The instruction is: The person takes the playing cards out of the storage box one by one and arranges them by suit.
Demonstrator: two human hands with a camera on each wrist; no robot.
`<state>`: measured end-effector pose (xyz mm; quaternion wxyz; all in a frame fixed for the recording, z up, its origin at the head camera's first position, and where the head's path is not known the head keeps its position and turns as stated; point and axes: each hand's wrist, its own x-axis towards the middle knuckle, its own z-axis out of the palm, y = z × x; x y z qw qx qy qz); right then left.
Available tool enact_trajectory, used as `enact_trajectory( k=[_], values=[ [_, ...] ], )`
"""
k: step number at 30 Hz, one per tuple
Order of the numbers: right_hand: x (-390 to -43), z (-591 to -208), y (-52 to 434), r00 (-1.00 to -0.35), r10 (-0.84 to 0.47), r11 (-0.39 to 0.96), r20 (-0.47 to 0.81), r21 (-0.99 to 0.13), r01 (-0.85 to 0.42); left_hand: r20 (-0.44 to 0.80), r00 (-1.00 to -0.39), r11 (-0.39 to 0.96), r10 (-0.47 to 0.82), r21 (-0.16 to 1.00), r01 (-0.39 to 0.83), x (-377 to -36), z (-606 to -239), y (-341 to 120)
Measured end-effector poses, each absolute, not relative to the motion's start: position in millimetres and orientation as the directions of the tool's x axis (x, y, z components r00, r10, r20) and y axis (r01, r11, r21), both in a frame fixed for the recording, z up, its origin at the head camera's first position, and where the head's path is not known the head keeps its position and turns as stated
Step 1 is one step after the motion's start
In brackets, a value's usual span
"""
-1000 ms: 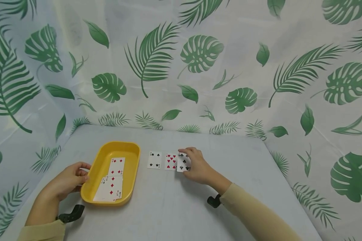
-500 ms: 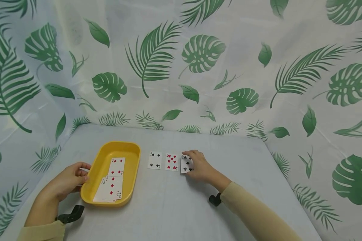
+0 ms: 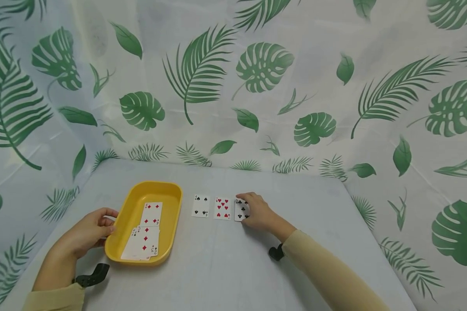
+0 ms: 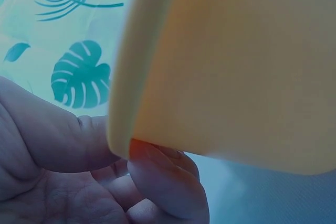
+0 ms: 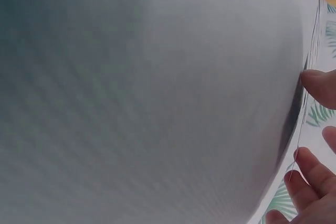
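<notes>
1. Covering the table (image 3: 225, 268) is a pale grey cloth, and a white curtain printed with green leaves (image 3: 257, 69) hangs behind and at both sides.
2. The clubs card (image 3: 241, 209) lies face up, third in a row with a spade card (image 3: 200, 206) and a heart card (image 3: 222, 208), its long axis running away from the person.
3. The right hand (image 3: 258, 212) rests on that card's right edge, fingertips curled onto it.
4. The left hand (image 3: 86, 233) grips the near-left rim of the yellow tray (image 3: 171, 194), which holds more cards.
</notes>
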<state>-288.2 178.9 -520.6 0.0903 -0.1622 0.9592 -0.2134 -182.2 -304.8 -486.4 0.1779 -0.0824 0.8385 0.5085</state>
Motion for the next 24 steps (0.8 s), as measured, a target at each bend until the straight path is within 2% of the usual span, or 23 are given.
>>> enact_trajectory(
  k=[13, 24],
  values=[
    [-294.0, -520.9, 177.9, -0.928, -0.344, 0.874, -0.141, -0.409, -0.262, -0.375, -0.926, 0.47, 0.052, 0.827, -0.309, -183.3, -487.1, -306.7],
    [-295.9, -519.9, 178.5, -0.929, -0.35, 0.886, -0.12, -0.366, -0.287, -0.378, -0.925, 0.481, 0.043, 0.819, -0.312, -183.7, -487.9, -305.7]
  ],
)
